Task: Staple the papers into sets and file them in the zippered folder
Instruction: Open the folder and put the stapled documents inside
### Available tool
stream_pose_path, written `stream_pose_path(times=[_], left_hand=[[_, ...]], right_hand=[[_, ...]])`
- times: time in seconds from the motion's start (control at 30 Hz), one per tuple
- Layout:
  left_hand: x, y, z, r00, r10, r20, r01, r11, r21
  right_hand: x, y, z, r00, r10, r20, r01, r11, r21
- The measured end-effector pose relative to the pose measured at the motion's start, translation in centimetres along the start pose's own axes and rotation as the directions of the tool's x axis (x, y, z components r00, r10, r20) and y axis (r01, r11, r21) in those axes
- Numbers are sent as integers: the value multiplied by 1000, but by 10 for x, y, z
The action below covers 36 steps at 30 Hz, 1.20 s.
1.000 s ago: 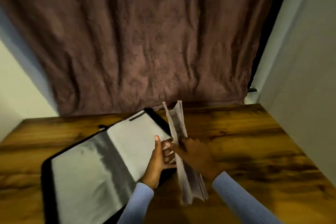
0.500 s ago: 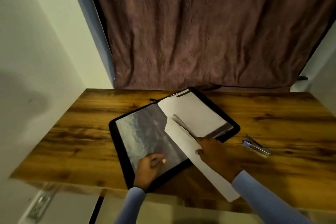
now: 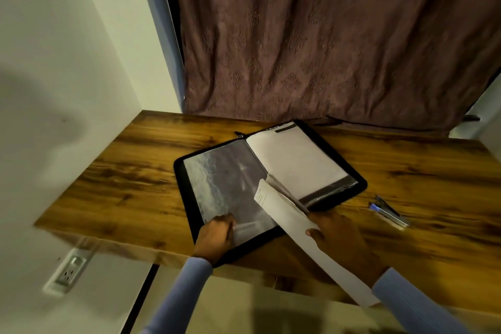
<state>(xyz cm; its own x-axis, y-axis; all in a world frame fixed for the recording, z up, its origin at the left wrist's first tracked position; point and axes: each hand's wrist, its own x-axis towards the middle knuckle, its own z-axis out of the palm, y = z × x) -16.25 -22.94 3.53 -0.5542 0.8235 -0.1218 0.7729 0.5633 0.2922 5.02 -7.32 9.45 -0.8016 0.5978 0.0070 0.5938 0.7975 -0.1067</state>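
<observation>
A black zippered folder (image 3: 357, 182) lies open on the wooden table (image 3: 130, 179). Its left half shows a shiny clear sleeve (image 3: 225, 184); its right half holds a white sheet (image 3: 295, 160). My left hand (image 3: 217, 236) pinches the near edge of the clear sleeve. My right hand (image 3: 339, 241) grips a set of white papers (image 3: 282, 211) by its long edge, tilted over the folder's spine, with its near end past the table's front edge. A blue and silver stapler (image 3: 390, 213) lies to the right of the folder.
A brown curtain (image 3: 325, 35) hangs behind the table. A white wall (image 3: 54, 89) closes in the left side, with a power socket (image 3: 69, 270) below table height. The table's front edge runs under my wrists.
The view swung left and pulled back, bringing the stapler into sight. My left hand went from the right page to the near edge of the left sleeve. The paper set dropped from upright to a low tilt.
</observation>
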Motion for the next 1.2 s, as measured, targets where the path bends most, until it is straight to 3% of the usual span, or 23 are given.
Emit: stream_pose_path(times=[0.07, 0.2, 0.3, 0.4, 0.6, 0.87, 1.2], left_hand=[[-3, 3, -3, 1000, 21, -22, -20, 999, 43], [-4, 0, -7, 997, 61, -43, -58, 996, 62], [-8, -2, -10, 983, 70, -169, -59, 996, 70], [-14, 3, -11, 968, 85, -237, -68, 995, 78], [-23, 24, -20, 947, 48, -318, -69, 996, -55], [-28, 40, -25, 920, 86, -383, -113, 992, -50], [-26, 33, -16, 941, -33, -337, -9, 993, -120]], right_hand=[[-5, 0, -5, 995, 12, 97, -14, 1000, 20], [-20, 3, -16, 997, -33, 71, 32, 999, 22], [-32, 3, -15, 962, -70, 263, 67, 998, 22], [-41, -5, -24, 949, -118, 294, 113, 993, 34], [-48, -12, -21, 897, -172, 408, 195, 981, -15], [-47, -28, -8, 934, -114, 338, 149, 986, -78], [-57, -19, -9, 957, -34, 288, 62, 994, -88]])
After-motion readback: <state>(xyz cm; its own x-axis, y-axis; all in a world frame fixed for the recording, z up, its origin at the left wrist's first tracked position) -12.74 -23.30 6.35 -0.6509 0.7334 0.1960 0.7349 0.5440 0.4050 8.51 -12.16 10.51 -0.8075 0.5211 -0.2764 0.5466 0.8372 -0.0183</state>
